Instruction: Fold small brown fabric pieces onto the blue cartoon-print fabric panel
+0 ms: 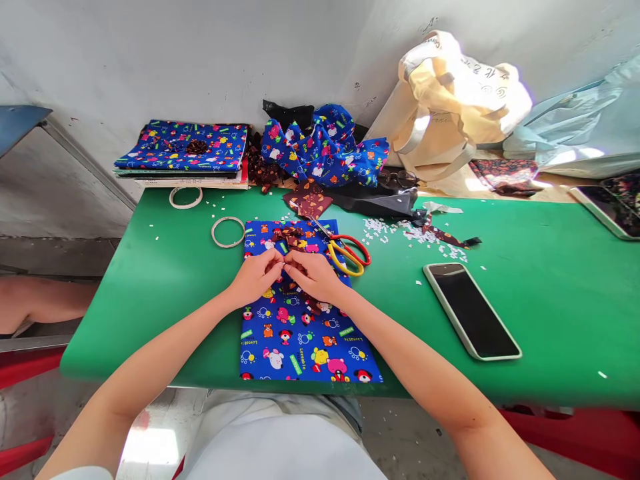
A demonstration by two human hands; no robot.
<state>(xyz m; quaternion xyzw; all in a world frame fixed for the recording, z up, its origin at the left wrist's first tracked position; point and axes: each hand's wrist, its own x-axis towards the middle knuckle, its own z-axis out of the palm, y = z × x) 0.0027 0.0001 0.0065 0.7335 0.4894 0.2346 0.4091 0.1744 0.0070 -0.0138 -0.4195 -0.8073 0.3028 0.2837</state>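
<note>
A blue cartoon-print cloth lies flat at the front edge of the green table. Over its upper half, my left hand and my right hand meet fingertip to fingertip. Both are pinched closed on something too small to make out. Dark brown patterned fabric pieces lie on the cloth just beyond and beneath my fingers. Scissors with red and yellow handles rest at the cloth's upper right, their blades pointing away toward a brown patterned scrap.
Two tape rolls lie left of the cloth, near a fabric-topped stack. A phone and white paper bits are to the right. Crumpled blue fabric, glasses and a cream bag line the wall. Someone's bare limb shows at left.
</note>
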